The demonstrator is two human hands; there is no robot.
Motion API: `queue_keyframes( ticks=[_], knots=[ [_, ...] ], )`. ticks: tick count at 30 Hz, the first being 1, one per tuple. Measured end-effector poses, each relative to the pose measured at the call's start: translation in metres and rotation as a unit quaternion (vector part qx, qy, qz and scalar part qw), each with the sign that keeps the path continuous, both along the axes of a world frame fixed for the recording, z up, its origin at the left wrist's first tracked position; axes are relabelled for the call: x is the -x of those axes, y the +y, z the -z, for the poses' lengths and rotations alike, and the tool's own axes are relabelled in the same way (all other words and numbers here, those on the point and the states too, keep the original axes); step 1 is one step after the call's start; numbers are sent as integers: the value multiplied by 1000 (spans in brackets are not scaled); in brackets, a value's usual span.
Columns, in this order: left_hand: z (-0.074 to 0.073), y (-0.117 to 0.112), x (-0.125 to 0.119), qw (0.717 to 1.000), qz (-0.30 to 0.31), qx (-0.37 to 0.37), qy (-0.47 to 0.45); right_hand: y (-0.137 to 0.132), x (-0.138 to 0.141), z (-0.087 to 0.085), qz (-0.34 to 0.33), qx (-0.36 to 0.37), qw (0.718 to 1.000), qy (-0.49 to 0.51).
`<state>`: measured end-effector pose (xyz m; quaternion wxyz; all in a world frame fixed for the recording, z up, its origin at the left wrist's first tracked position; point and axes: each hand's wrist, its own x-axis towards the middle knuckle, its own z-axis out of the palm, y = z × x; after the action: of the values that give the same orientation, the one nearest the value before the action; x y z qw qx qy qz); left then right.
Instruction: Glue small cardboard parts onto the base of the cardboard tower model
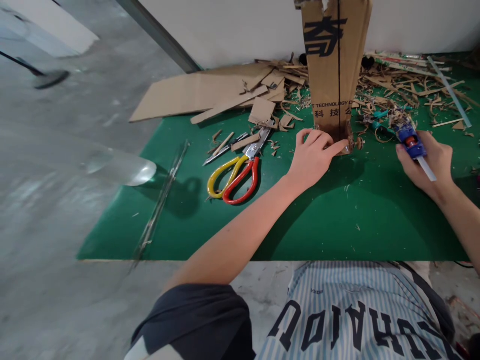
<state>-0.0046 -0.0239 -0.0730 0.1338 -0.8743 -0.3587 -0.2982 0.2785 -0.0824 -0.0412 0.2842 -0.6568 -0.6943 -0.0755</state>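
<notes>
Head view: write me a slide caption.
Left hand at the base of an upright brown cardboard structure, right hand holding a blue plastic glue gun.

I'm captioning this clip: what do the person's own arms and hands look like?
The left grip and right grip are ungloved hands; no watch shows. The left forearm and right forearm are bare, and a loose, dark sleeve shows on the left.

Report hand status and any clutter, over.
Left hand touching base of tall brown cardboard column. Right hand gripping blue tool with translucent white stick. Brown cardboard scraps littering green tabletop, both sides.
</notes>
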Motion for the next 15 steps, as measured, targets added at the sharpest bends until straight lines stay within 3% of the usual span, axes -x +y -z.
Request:
queue_keyframes(
  ticks=[5, 15],
  knots=[
    [1, 1, 1, 1000, 4, -15, -5, -5, 0, 4, -23, 35, 998, -43],
    [0, 1, 2, 1000, 11, -6, 6, 2, -2, 12, -38, -21, 999, 0]
  ],
)
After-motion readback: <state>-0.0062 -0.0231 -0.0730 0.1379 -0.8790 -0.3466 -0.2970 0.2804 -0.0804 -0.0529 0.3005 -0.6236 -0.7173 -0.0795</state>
